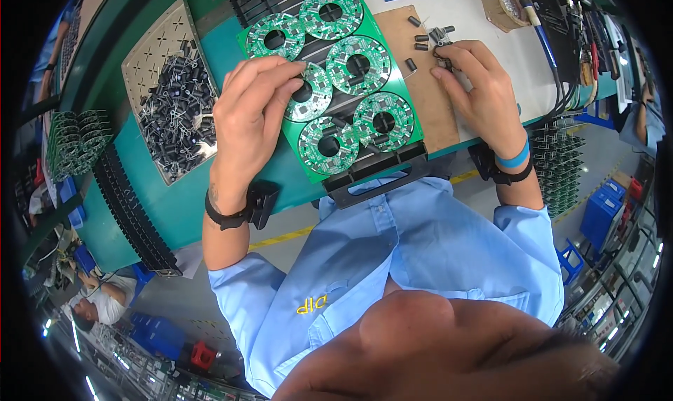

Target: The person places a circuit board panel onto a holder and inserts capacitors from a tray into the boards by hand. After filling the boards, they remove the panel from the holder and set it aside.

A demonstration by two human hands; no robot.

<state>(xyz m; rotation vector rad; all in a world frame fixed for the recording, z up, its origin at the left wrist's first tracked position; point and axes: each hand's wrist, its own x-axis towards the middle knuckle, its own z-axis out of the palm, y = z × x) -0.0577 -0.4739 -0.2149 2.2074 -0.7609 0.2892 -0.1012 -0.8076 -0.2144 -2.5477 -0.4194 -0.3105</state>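
A green circuit-board panel (405, 77) lies in front of me, carrying several ring-shaped boards with round holes. Over its left side is my left hand (252, 110), thumb and forefinger closed together at the edge of one ring board (319, 96); what they hold, if anything, is hidden. My right hand (484, 85) is beyond the panel's right edge, pinching a small black capacitor (444, 62) between thumb and forefinger. Several loose black capacitors (421, 47) lie near those fingertips on a brown board (438, 113). Small black parts also sit on some ring boards.
At the left, a beige perforated tray (144, 64) holds a heap of black capacitors (175, 110) with wire leads. A black carrier frame (378, 180) sticks out past the table's near edge. Tools and cables (550, 54) lie at the right; stacked green boards (77, 141) stand far left.
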